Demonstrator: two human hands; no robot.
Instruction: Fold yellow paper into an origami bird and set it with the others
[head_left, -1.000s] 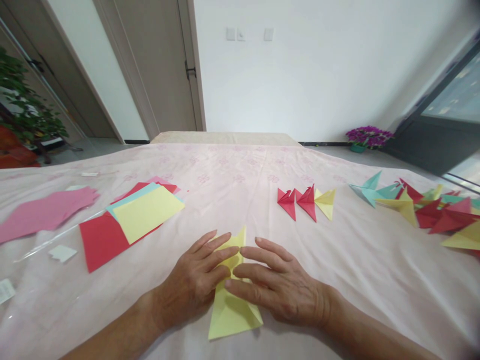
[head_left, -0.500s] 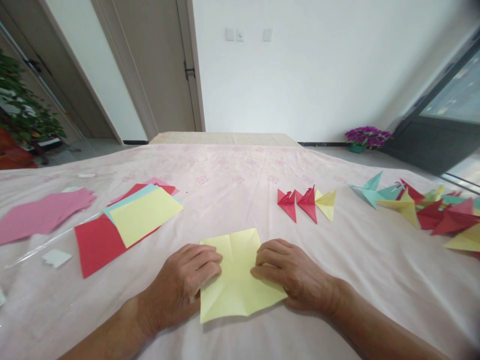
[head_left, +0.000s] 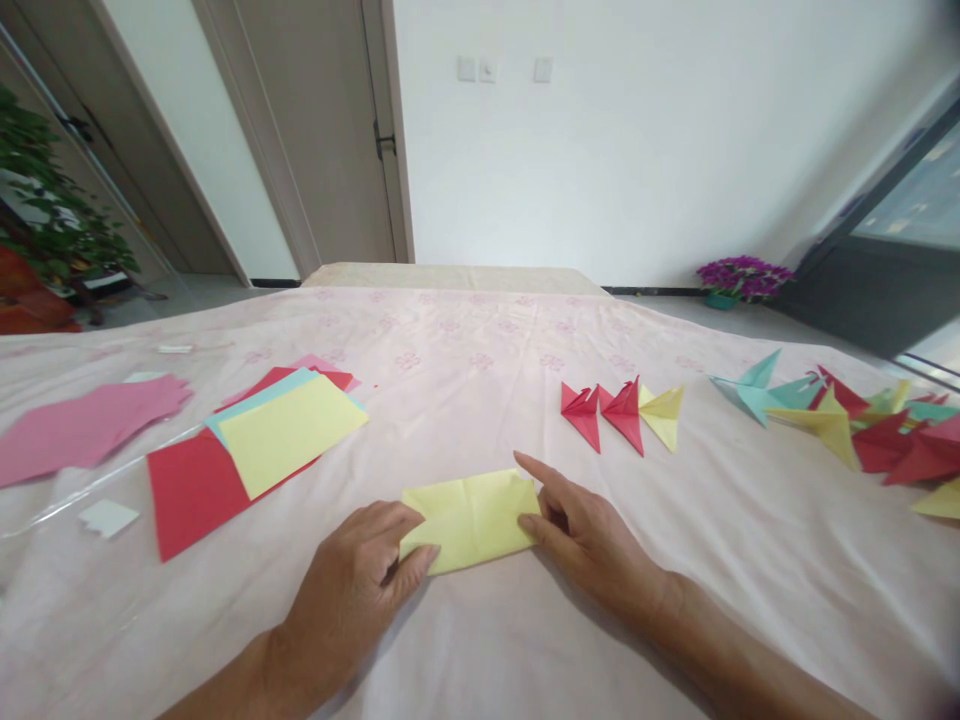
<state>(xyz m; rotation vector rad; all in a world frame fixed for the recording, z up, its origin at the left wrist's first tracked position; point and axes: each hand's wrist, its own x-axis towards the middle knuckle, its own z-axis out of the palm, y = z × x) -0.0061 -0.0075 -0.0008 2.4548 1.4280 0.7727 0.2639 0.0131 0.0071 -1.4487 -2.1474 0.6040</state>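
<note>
A yellow sheet of paper (head_left: 471,520), folded over into a rectangle with a crease down its middle, lies on the cloth between my hands. My left hand (head_left: 367,570) grips its left end, thumb on top at the lower left corner. At the right end, my right hand (head_left: 589,530) holds the paper with its thumb on top, while the index finger stretches out past the upper right corner. Beyond my right hand stand two red folded paper cranes (head_left: 621,415) and a yellow folded paper crane (head_left: 661,415).
To the left lie stacked coloured sheets (head_left: 296,435), pink paper (head_left: 82,425) and a white scrap (head_left: 109,518). Several folded cranes in mixed colours (head_left: 885,440) are heaped at the right. A pink-patterned tablecloth (head_left: 450,400) covers the table.
The yellow sheet was spread out as a creased square and is now doubled over into a rectangle. My thumbs have come onto its top, and my right index finger has stretched out.
</note>
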